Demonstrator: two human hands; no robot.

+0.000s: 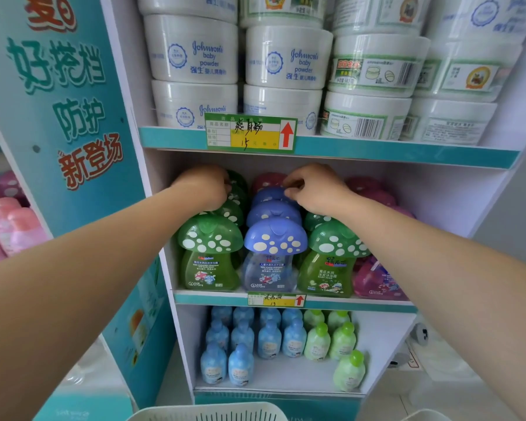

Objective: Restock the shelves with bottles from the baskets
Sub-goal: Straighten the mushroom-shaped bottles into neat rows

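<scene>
Left grip (207, 185) curled round rear green-capped bottle (238, 179); right grip (313, 187) pinches rear blue-capped bottle (268, 194) just beside it, on middle shelf (213, 299). Basket (210, 414) far below grips.

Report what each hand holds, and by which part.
Left hand grips a rear green bottle by its cap; right hand pinches a rear blue bottle by its cap.
</scene>
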